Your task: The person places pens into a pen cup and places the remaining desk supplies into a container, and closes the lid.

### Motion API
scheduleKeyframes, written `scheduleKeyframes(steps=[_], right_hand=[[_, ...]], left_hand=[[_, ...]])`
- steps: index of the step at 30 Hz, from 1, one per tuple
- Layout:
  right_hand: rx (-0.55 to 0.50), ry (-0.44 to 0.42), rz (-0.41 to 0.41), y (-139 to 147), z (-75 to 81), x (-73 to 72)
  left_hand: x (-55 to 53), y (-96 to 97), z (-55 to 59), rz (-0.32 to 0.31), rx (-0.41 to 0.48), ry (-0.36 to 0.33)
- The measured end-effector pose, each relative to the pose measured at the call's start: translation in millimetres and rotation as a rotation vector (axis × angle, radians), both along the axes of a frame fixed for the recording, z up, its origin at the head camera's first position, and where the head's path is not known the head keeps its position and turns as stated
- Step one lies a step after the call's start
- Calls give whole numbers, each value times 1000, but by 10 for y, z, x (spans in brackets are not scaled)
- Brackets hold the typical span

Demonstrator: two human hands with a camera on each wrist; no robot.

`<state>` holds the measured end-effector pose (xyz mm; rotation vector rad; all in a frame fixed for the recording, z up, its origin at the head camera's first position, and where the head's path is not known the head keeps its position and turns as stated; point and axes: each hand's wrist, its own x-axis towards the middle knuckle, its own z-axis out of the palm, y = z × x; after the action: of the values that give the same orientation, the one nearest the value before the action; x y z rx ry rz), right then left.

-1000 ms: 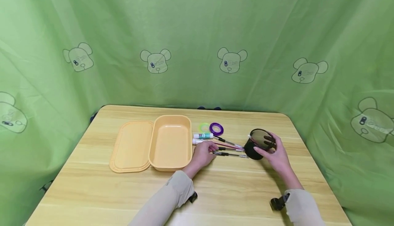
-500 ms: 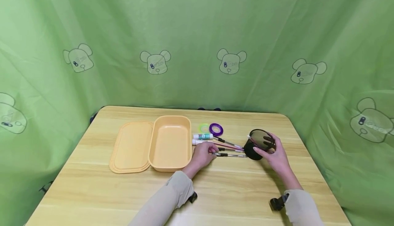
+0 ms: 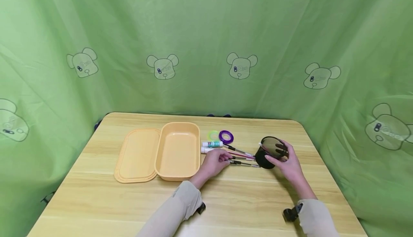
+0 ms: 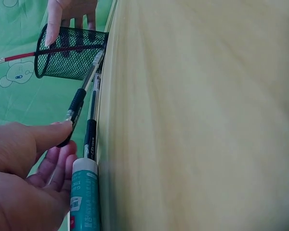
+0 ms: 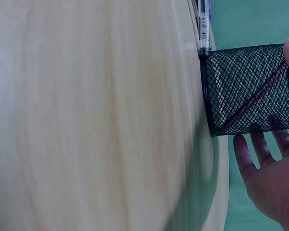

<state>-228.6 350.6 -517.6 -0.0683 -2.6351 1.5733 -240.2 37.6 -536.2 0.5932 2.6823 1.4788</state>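
Note:
In the left wrist view, my left hand point(image 4: 24, 159) pinches a clear pen with a black grip point(image 4: 77, 103) between thumb and fingers. That pen slants, its near end raised off the wooden table point(image 3: 245, 201). My right hand point(image 3: 290, 163) holds a black mesh pen holder point(image 5: 245, 91) upright on the table, thumb on one side and fingers on the other. Inside the holder leans a red pencil point(image 4: 19, 57) with a white eraser end. Beside my left hand lie a glue stick point(image 3: 212, 144), a white-capped tube point(image 3: 205, 150), and several pens and pencils pointing at the holder's base.
Left of my left hand sits a deep orange box point(image 3: 177, 154), its lid point(image 3: 137, 156) lying flat beside it. Behind the pens are a purple tape roll point(image 3: 226, 137) and a yellow-green one point(image 3: 213, 135). Green curtains point(image 3: 200, 97) surround the table.
The pen in my left hand has tilted, its hand end rising and shifting slightly right along with the hand. My right hand and the pen holder stay almost still.

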Motion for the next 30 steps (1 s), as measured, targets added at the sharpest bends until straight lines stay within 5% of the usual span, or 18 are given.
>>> scheduleKeyframes(steps=[13,19,30], right_hand=[[-17,-3,-2,-2,-13,-7],[-10,-11,-1,3,-21,-9],[-1,-14,-6,-2,-27,-11]], left_hand=[[46,24,72,41,101,-19],[49,72,97,107,159,-8],[13,99,154,188,378,16]])
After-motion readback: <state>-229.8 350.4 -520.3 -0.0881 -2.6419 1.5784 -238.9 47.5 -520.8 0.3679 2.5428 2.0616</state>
